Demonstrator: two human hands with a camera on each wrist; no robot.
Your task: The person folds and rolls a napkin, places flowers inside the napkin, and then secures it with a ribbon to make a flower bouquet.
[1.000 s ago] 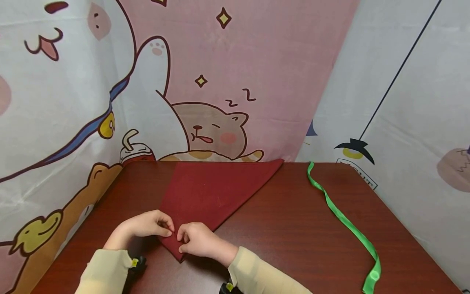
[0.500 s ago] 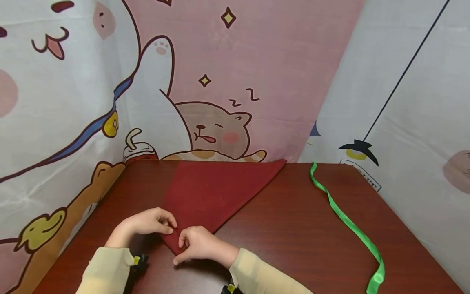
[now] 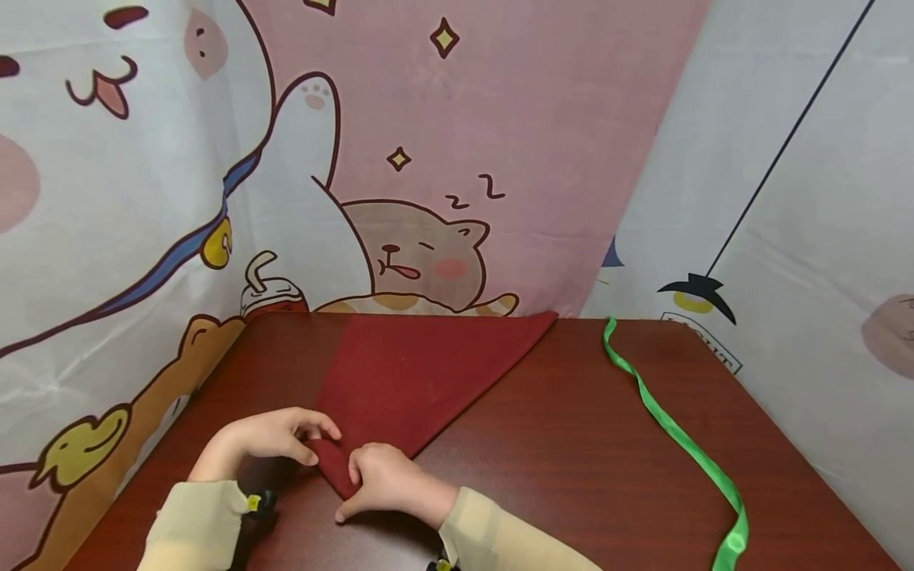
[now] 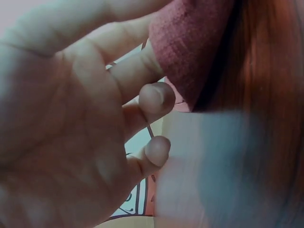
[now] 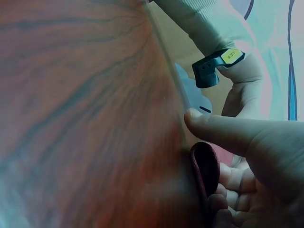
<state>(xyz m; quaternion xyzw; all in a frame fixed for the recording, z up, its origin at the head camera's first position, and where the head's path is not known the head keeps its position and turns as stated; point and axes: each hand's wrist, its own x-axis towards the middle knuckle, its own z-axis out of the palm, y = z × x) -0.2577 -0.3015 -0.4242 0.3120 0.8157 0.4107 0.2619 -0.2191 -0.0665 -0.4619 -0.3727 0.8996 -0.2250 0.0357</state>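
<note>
Matt, slightly rough red cloth [image 3: 407, 373] here, on a smooth, glossy wood-grained surface [image 3: 571, 460], and a satin-shiny green ribbon [image 3: 685, 442]!

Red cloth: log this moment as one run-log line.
red cloth: near end curled over | left hand: holds cloth's curled end | right hand: fingers touch cloth, thumb apart | green ribbon: lies apart, untouched

Dark red cloth [image 3: 407, 373], mostly flat on a brown table [image 3: 585, 444], near end curled up, apparently rolled
</note>
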